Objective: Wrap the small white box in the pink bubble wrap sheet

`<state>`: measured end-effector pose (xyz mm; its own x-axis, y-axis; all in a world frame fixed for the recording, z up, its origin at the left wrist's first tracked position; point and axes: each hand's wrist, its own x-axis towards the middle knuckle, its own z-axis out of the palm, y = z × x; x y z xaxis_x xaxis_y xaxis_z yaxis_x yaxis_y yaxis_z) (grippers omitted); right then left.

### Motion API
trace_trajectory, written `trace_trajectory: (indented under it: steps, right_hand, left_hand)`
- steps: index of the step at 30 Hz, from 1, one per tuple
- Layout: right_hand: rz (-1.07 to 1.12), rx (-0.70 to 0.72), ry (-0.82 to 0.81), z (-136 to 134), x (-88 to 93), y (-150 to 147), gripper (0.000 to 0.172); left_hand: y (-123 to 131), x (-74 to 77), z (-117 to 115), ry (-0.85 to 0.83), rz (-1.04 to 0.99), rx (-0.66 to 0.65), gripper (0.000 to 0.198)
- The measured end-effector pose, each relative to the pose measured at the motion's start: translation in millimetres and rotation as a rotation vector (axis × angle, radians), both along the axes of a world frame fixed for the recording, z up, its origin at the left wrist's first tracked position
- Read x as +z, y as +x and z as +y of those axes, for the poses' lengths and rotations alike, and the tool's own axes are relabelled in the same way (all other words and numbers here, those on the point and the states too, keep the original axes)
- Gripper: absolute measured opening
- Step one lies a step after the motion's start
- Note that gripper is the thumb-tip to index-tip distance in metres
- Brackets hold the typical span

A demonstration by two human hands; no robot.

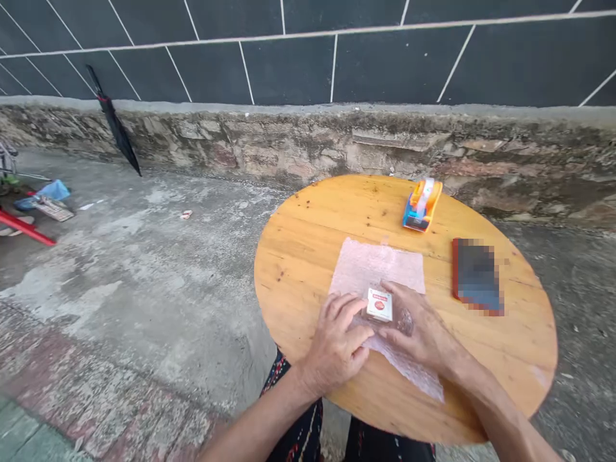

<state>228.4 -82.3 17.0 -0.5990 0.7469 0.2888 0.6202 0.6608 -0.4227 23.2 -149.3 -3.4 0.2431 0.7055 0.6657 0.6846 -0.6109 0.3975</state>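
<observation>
A small white box with a red label (379, 304) lies on a sheet of bubble wrap (375, 266) spread over a round wooden table (308, 256). My left hand (337, 337) rests on the wrap at the box's left, fingers bent and touching the box's side. My right hand (416, 327) lies on the wrap at the box's right, fingers curved against the box and pressing a fold of wrap. Both hands flank the box closely.
An orange and blue tape dispenser (421, 204) stands at the table's far side. A phone in a red case (476, 276) lies to the right. A stone ledge and dark tiled wall run behind. A folded umbrella (114, 122) leans at the left, with clutter on the concrete floor.
</observation>
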Motion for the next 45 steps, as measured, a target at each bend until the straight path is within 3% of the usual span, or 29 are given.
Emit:
trace_trajectory:
  steps: [11,23,33,45]
  right_hand:
    - [0.069,-0.11,-0.038,-5.7,1.4,-8.7,0.065]
    - [0.074,-0.075,-0.054,-10.6,1.6,-7.2,0.067]
    - [0.098,-0.001,-0.107,-22.0,9.7,-6.9,0.069]
    - [0.112,0.116,-0.124,-21.9,6.0,1.1,0.068]
  left_hand:
    - [-0.4,5.8,-0.4,-0.088,-0.059,-0.033,0.021]
    - [-0.1,7.2,-2.2,-0.069,-0.094,-0.062,0.022]
    - [-1.7,32.2,-18.0,-0.124,-0.038,-0.082,0.02]
    - [8.7,32.7,-29.8,-0.165,0.077,0.0,0.016]
